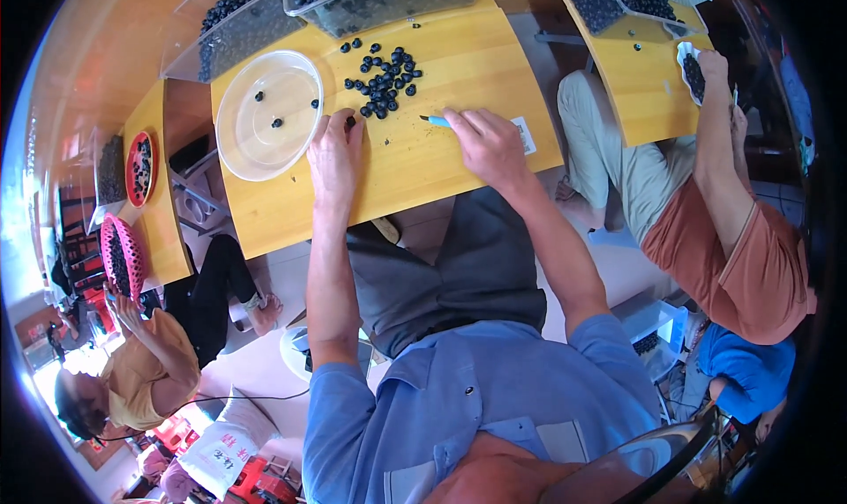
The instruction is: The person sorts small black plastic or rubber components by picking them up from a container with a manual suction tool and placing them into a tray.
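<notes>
My left hand (333,155) is beside the rim of a round clear plastic tub (231,138), its fingertips closed on a small dark berry-like ball (350,123). A few similar balls lie in the tub. In my right hand (487,146) is a small blue-handled tool (438,121) with a short dark tip, pointing left just above the table; its exact kind is too small to tell. Between and beyond my hands, a loose pile of dark balls (384,87) lies on the yellow wooden table (415,186). Small dark crumbs lie near the tool's tip.
Two clear bins (379,14) (251,29) of dark balls stand along the table's far edge. A white printed label (523,135) is at right. Co-workers sit left and right at other tables, with a red bowl (141,169), a pink basket (122,255) and a white dish (686,63).
</notes>
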Tool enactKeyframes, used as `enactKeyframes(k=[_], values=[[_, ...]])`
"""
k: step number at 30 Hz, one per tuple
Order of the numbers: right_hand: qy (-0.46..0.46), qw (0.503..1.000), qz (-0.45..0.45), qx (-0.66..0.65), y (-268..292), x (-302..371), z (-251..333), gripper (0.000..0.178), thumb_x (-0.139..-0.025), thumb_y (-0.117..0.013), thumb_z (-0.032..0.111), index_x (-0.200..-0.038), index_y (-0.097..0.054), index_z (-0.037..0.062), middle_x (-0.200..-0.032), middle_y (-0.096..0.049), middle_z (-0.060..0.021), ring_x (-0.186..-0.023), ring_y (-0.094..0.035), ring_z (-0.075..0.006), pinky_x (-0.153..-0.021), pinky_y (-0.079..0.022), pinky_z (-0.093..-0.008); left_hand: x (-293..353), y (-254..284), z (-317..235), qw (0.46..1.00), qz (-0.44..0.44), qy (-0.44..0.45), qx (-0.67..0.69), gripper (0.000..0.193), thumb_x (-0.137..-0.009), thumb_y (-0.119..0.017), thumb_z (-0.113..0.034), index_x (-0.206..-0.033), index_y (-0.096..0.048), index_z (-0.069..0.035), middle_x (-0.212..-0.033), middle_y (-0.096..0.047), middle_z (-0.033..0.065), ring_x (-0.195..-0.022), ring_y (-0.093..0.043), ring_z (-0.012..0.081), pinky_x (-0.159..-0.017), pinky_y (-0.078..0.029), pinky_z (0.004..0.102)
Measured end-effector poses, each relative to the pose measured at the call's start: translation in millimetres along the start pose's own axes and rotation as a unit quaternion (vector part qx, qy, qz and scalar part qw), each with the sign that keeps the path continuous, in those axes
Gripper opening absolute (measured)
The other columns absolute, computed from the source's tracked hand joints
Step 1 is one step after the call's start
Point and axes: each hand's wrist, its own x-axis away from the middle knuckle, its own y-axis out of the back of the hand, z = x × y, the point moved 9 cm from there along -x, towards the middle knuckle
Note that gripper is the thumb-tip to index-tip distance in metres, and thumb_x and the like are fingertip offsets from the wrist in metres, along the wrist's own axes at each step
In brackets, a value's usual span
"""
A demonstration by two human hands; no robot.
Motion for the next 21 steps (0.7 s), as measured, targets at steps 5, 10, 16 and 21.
enactKeyframes(k=[5, 10, 16, 21], values=[[-0.006, 1.0, 0.006, 0.004, 0.1, 1.5, -3.1, 0.03, -0.083, -0.069, 0.002, -0.112, -0.074, 0.0014, -0.084, -0.065, -0.0066, -0.074, -0.065, -0.0231, -0.063, -0.054, -0.038, 12.2, -2.3, -1.4, 0.976, 0.005, 0.067, 0.205, 0.018, -0.092, -0.076, -0.002, -0.11, -0.076, -0.002, -0.093, -0.074, 0.0104, -0.079, -0.072, 0.0173, -0.073, -0.057, 0.0318], [-0.004, 1.0, 0.011, 0.007, -0.8, 1.2, -1.4, 0.032, -0.081, -0.069, 0.002, -0.113, -0.074, 0.0026, -0.084, -0.066, -0.0063, -0.074, -0.065, -0.0228, -0.064, -0.054, -0.0378, 26.5, -35.4, -8.5, 0.894, 0.038, 0.179, 0.409, 0.023, -0.097, -0.074, -0.003, -0.119, -0.072, 0.002, -0.096, -0.073, 0.0043, -0.083, -0.069, 0.0103, -0.077, -0.057, 0.0263], [-0.006, 1.0, 0.01, -0.003, -1.9, 2.2, -1.3, 0.033, -0.082, -0.069, 0.002, -0.114, -0.073, 0.0027, -0.084, -0.066, -0.0067, -0.074, -0.065, -0.0228, -0.064, -0.054, -0.0381, 32.2, -48.1, -22.7, 0.858, 0.05, 0.211, 0.467, 0.026, -0.1, -0.071, -0.002, -0.125, -0.068, 0.005, -0.1, -0.074, 0.0072, -0.084, -0.071, 0.0127, -0.079, -0.058, 0.0266], [-0.005, 1.0, 0.016, -0.006, -2.7, 2.2, -1.8, 0.032, -0.083, -0.069, 0.002, -0.114, -0.073, 0.0027, -0.084, -0.064, -0.0069, -0.074, -0.065, -0.0232, -0.063, -0.054, -0.0383, 35.6, -55.3, -22.9, 0.838, 0.059, 0.206, 0.502, 0.023, -0.101, -0.07, -0.001, -0.123, -0.067, 0.005, -0.102, -0.075, 0.007, -0.088, -0.071, 0.0105, -0.081, -0.057, 0.0244]])
